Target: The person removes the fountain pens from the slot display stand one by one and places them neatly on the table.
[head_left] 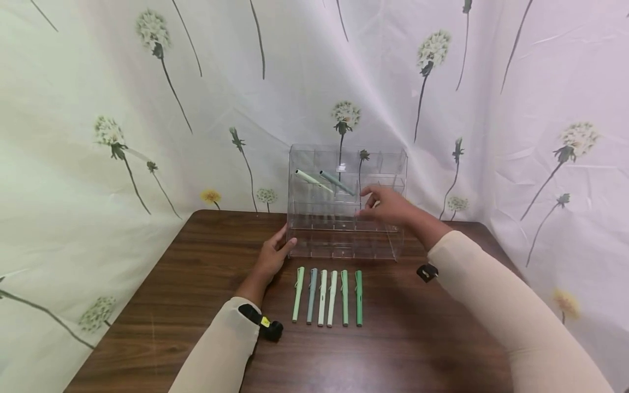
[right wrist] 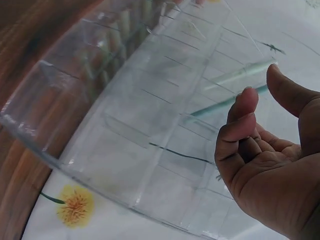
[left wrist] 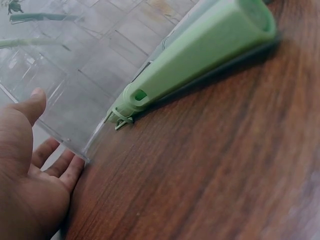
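A clear acrylic pen rack [head_left: 314, 215] with tiers of small compartments stands at the back of the table. My left hand [head_left: 272, 256] holds its lower left edge, thumb [left wrist: 36, 102] at the front and fingers along the side. Lying slanted in the upper part of the rack are a pale green pen [head_left: 313, 180] and a grey-green pen [head_left: 336, 182]. Just right of the grey-green pen's lower end, my right hand [head_left: 388, 206] hovers before the rack. Its thumb and bent fingers are apart, with nothing between them in the right wrist view [right wrist: 265, 145].
In front of the rack, several capped pens lie side by side on the brown wooden table [head_left: 206, 327], from a light green pen [head_left: 298, 295] at left to a dark green pen [head_left: 359, 298] at right. A flower-printed curtain [head_left: 221, 98] hangs close behind the rack.
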`<state>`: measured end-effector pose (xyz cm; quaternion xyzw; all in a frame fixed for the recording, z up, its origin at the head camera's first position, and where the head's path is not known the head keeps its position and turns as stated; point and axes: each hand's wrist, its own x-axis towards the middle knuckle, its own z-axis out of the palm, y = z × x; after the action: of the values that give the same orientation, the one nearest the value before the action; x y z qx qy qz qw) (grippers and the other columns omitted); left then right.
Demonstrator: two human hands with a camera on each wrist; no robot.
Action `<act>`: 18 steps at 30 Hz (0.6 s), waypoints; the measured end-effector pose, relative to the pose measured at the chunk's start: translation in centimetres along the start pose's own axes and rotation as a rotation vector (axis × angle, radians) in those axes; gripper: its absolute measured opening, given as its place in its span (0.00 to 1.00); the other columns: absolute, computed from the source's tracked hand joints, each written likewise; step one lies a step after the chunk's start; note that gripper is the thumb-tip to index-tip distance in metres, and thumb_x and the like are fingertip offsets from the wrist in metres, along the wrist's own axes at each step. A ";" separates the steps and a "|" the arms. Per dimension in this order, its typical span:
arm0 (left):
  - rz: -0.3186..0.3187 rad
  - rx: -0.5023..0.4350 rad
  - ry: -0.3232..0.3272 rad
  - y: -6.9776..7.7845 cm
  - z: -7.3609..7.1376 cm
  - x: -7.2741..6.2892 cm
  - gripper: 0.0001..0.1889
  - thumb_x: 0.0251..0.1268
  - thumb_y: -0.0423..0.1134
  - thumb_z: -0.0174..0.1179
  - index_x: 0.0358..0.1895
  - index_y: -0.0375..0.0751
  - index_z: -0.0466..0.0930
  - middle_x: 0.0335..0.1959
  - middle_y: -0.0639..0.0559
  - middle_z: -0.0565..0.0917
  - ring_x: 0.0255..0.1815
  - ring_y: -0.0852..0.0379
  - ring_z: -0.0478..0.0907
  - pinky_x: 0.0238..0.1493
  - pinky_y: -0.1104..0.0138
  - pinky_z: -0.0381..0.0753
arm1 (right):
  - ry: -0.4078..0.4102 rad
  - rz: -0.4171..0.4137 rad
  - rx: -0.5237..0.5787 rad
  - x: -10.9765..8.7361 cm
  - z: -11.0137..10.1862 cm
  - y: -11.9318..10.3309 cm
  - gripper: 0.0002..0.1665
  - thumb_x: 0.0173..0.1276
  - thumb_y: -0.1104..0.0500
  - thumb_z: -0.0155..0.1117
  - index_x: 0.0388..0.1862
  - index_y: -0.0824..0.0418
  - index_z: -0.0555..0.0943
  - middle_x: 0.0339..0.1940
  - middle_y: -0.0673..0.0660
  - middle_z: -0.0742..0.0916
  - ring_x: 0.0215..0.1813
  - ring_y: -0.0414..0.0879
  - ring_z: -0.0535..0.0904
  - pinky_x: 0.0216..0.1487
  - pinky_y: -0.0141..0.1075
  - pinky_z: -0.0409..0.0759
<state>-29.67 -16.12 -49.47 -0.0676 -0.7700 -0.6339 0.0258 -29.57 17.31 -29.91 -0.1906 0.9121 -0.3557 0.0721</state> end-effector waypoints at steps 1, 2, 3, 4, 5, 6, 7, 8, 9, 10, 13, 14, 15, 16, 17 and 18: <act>0.002 0.000 0.001 0.0 0.0 0.0 0.37 0.85 0.46 0.63 0.89 0.49 0.59 0.89 0.40 0.61 0.90 0.38 0.58 0.88 0.43 0.60 | 0.011 -0.004 0.008 0.2 -0.1 -0.2 0.37 0.78 0.54 0.75 0.79 0.64 0.73 0.47 0.64 0.89 0.30 0.48 0.86 0.37 0.42 0.87; 0.003 0.001 0.000 0.0 0.0 0.0 0.37 0.85 0.46 0.62 0.89 0.49 0.59 0.89 0.40 0.61 0.90 0.38 0.58 0.88 0.43 0.60 | 0.021 -0.004 0.015 0.5 -0.2 -0.4 0.37 0.78 0.54 0.74 0.79 0.64 0.73 0.48 0.64 0.89 0.29 0.48 0.86 0.37 0.43 0.87; 0.003 0.001 0.001 0.0 0.0 0.1 0.37 0.85 0.47 0.63 0.89 0.49 0.59 0.89 0.40 0.62 0.90 0.38 0.58 0.88 0.43 0.60 | 0.032 -0.005 0.021 0.8 -0.3 -0.6 0.37 0.78 0.54 0.74 0.79 0.64 0.73 0.48 0.63 0.89 0.29 0.48 0.85 0.36 0.42 0.86; -0.001 0.001 0.003 0.0 0.0 0.1 0.37 0.85 0.47 0.63 0.89 0.49 0.59 0.89 0.41 0.62 0.90 0.38 0.59 0.88 0.43 0.61 | 0.043 -0.006 0.028 1.0 -0.4 -0.7 0.37 0.78 0.54 0.74 0.80 0.64 0.73 0.48 0.63 0.88 0.29 0.49 0.85 0.36 0.42 0.85; -0.004 0.001 0.004 -0.1 0.1 0.1 0.37 0.85 0.47 0.63 0.89 0.50 0.59 0.89 0.41 0.62 0.89 0.38 0.59 0.88 0.43 0.61 | 0.055 -0.004 0.037 1.3 -0.5 -0.7 0.37 0.79 0.53 0.74 0.80 0.63 0.73 0.49 0.62 0.88 0.29 0.49 0.85 0.35 0.42 0.83; -0.002 0.000 0.002 0.0 0.1 0.0 0.37 0.85 0.46 0.62 0.89 0.49 0.59 0.89 0.41 0.63 0.89 0.38 0.60 0.87 0.43 0.62 | 0.066 -0.002 0.050 1.5 -0.6 -0.7 0.37 0.79 0.53 0.73 0.80 0.63 0.73 0.49 0.62 0.87 0.29 0.50 0.85 0.35 0.42 0.82; -0.005 -0.002 0.002 0.0 0.1 0.0 0.37 0.85 0.46 0.63 0.89 0.50 0.59 0.89 0.41 0.63 0.89 0.38 0.60 0.87 0.43 0.62 | 0.076 -0.001 0.063 1.8 -0.6 -0.8 0.37 0.79 0.53 0.74 0.80 0.63 0.73 0.49 0.61 0.87 0.30 0.50 0.86 0.34 0.41 0.82; -0.007 -0.005 0.002 0.0 0.1 0.0 0.37 0.85 0.46 0.63 0.89 0.51 0.59 0.88 0.41 0.63 0.89 0.38 0.61 0.87 0.43 0.62 | 0.084 0.000 0.076 2.0 -0.7 -0.8 0.37 0.79 0.52 0.73 0.79 0.63 0.73 0.50 0.61 0.86 0.30 0.50 0.86 0.34 0.41 0.81; -0.007 -0.005 0.002 0.1 0.1 0.0 0.37 0.85 0.46 0.63 0.89 0.51 0.59 0.88 0.41 0.64 0.89 0.38 0.61 0.87 0.43 0.62 | 0.090 0.000 0.094 2.2 -0.8 -0.9 0.37 0.79 0.52 0.73 0.79 0.63 0.73 0.51 0.61 0.86 0.30 0.50 0.86 0.34 0.39 0.80; -0.008 -0.005 0.000 0.1 0.1 0.0 0.37 0.85 0.46 0.63 0.89 0.51 0.59 0.88 0.41 0.64 0.89 0.38 0.61 0.87 0.43 0.63 | 0.095 -0.001 0.110 2.4 -0.8 -1.0 0.37 0.79 0.52 0.73 0.79 0.63 0.73 0.52 0.61 0.85 0.30 0.49 0.85 0.34 0.38 0.81; -0.012 -0.008 -0.007 0.2 0.0 0.0 0.37 0.85 0.46 0.63 0.89 0.53 0.59 0.89 0.42 0.63 0.89 0.39 0.60 0.87 0.43 0.62 | 0.108 0.000 0.155 2.9 -0.9 -1.2 0.36 0.79 0.53 0.72 0.80 0.63 0.72 0.55 0.62 0.84 0.29 0.46 0.85 0.33 0.37 0.81; -0.011 -0.008 -0.011 0.1 -0.1 0.0 0.37 0.85 0.46 0.62 0.89 0.53 0.59 0.89 0.42 0.63 0.89 0.39 0.60 0.87 0.43 0.62 | 0.113 0.001 0.163 3.1 -1.0 -1.2 0.37 0.80 0.53 0.72 0.80 0.62 0.72 0.57 0.63 0.84 0.29 0.45 0.85 0.34 0.36 0.81; -0.013 -0.007 -0.012 0.1 -0.1 0.0 0.37 0.85 0.46 0.62 0.89 0.53 0.59 0.89 0.42 0.63 0.89 0.40 0.60 0.88 0.43 0.62 | 0.115 0.002 0.166 3.3 -1.0 -1.3 0.37 0.80 0.53 0.72 0.81 0.62 0.72 0.59 0.63 0.84 0.29 0.45 0.86 0.34 0.36 0.82; -0.016 -0.009 -0.013 0.1 -0.1 0.1 0.37 0.85 0.47 0.62 0.89 0.53 0.59 0.89 0.43 0.63 0.89 0.40 0.60 0.88 0.44 0.62 | 0.117 0.002 0.168 3.5 -0.9 -1.3 0.37 0.80 0.53 0.72 0.81 0.61 0.71 0.60 0.64 0.83 0.29 0.45 0.86 0.34 0.36 0.82; -0.017 -0.013 -0.011 0.0 -0.1 0.1 0.37 0.85 0.47 0.62 0.89 0.53 0.59 0.89 0.43 0.63 0.89 0.40 0.60 0.88 0.44 0.62 | 0.120 0.003 0.167 3.8 -0.9 -1.3 0.37 0.80 0.53 0.71 0.82 0.62 0.71 0.61 0.65 0.83 0.30 0.45 0.87 0.34 0.36 0.83; -0.019 -0.013 -0.008 0.0 -0.1 0.1 0.37 0.85 0.47 0.63 0.89 0.53 0.59 0.89 0.42 0.64 0.89 0.40 0.61 0.88 0.44 0.62 | 0.123 0.003 0.168 4.1 -0.8 -1.4 0.37 0.81 0.53 0.71 0.82 0.61 0.71 0.62 0.65 0.83 0.30 0.45 0.87 0.35 0.36 0.84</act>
<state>-29.73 -16.26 -49.44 -0.0630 -0.7667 -0.6387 0.0162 -33.18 15.26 -28.38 -0.1604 0.8821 -0.4418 0.0324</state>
